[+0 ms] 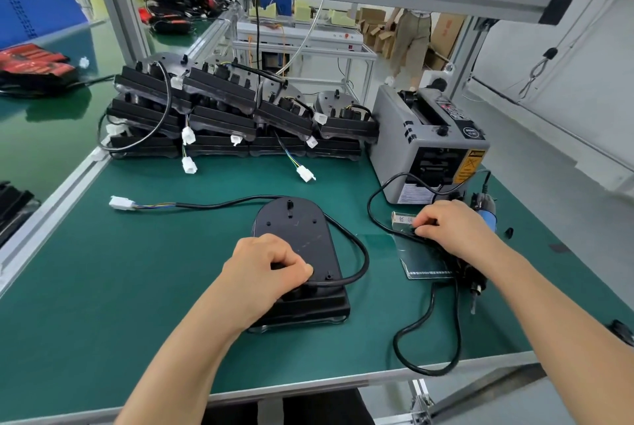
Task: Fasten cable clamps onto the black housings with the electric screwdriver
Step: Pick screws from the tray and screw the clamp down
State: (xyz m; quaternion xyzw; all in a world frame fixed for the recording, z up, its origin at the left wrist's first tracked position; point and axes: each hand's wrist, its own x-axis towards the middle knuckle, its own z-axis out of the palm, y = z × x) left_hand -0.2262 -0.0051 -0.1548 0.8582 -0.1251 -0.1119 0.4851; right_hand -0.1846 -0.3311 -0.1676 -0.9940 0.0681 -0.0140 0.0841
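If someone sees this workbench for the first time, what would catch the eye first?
First the black housing in the middle of the green mat, where the left hand grips its cable at the near end. Then the right hand, fingers curled over a clear bag beside the screwdriver on the right. Behind stand stacked housings and a grey machine.

On the table [137, 270], the lone housing [298, 236] lies flat. Behind it stands a stacked row of housings [240, 109], and to its right rear a tape dispenser [422, 136]. Its cable [356, 253] loops along its right side, and the connector [120, 202] lies to its left rear. To its right lie a flat packet [422, 260] and the electric screwdriver [473, 278].
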